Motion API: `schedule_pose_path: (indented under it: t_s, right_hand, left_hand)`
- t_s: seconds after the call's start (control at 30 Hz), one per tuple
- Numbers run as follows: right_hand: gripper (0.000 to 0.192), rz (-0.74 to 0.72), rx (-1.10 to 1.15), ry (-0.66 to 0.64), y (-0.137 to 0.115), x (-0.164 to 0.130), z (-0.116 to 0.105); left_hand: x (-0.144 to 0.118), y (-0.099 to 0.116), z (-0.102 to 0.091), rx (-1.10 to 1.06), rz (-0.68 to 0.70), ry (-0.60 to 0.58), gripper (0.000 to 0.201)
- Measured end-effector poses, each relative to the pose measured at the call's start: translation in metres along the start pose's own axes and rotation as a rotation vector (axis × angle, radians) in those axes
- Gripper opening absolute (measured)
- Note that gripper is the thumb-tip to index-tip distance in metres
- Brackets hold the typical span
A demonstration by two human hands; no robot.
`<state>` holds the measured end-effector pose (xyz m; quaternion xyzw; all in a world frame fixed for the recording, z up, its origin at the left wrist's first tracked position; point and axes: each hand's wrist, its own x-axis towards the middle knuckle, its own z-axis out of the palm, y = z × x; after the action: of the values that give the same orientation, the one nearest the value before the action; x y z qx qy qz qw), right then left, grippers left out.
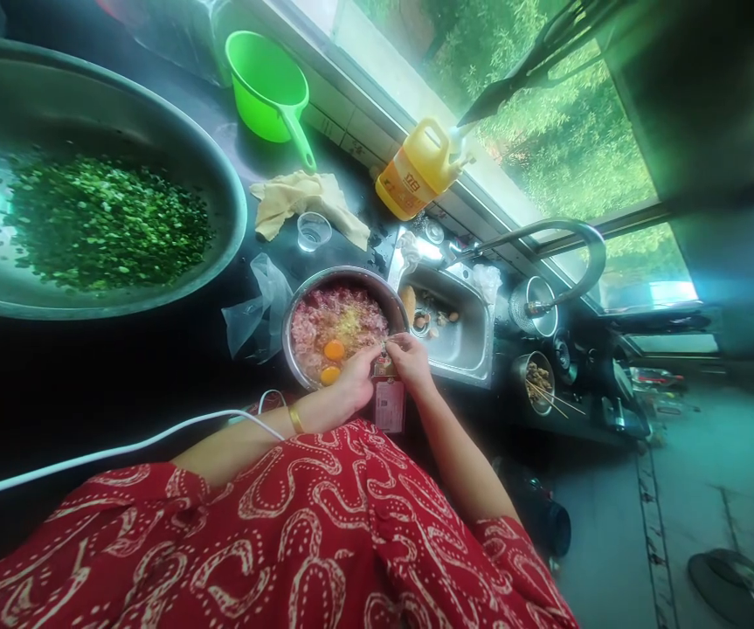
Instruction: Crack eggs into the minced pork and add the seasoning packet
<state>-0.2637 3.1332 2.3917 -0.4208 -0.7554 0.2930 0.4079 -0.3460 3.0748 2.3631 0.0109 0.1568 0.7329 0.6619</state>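
Head view looks down on my two hands meeting at the near rim of a steel bowl [298, 301]. My left hand [358, 377] and my right hand [408, 360] both pinch the top of a small red packet [389, 400], fingers closed tight on it, fingertips nearly touching each other; the packet hangs down from them, just below the bowl's edge. A gold bangle [295, 419] sits on my left wrist.

Right beyond the hands, the bowl holds minced meat [337, 319] with two egg yolks [333, 350] lying close to my left fingers. Past my right hand lies the sink [468, 345], with a curved tap [560, 236] arching over it. Left of the left hand I see a crumpled clear bag [255, 310], and well beyond that a wide basin [219, 175] of chopped greens [105, 218]. Farther out past the bowl stand a small glass [314, 231], a yellow cloth [298, 196], a yellow oil jug [416, 170] and a green scoop [268, 87] (all by the window). A white cable [121, 450] runs off to the left of my forearm.
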Motion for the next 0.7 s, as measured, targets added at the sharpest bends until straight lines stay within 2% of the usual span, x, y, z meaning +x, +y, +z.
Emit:
schedule_pose_path:
  t_s: [0.1,0.2,0.33,0.47,0.57,0.7]
  right_hand:
    - [0.015,0.026,0.004,0.001,-0.002,-0.002,0.004]
    - [0.021,0.045,0.029,-0.034,-0.005,-0.005,0.005]
    - [0.023,0.047,-0.042,0.010,-0.005,-0.004,0.004]
    - [0.025,0.065,0.014,-0.010,0.001,-0.001,0.006]
    - [0.022,0.071,-0.007,0.036,0.005,0.002,0.006]
    - [0.027,0.121,0.092,0.017,0.001,0.001,0.005]
  left_hand:
    - [0.002,0.000,-0.001,-0.006,0.003,0.016,0.010]
    - [0.003,0.002,0.000,-0.002,-0.073,0.075,0.012]
    - [0.001,0.005,0.001,-0.008,-0.149,0.049,0.015]
    - [0.002,0.003,-0.001,-0.017,-0.130,0.092,0.017]
    - [0.002,0.003,-0.003,-0.012,-0.118,0.088,0.012]
    - [0.002,0.004,-0.002,-0.011,-0.100,0.108,0.014]
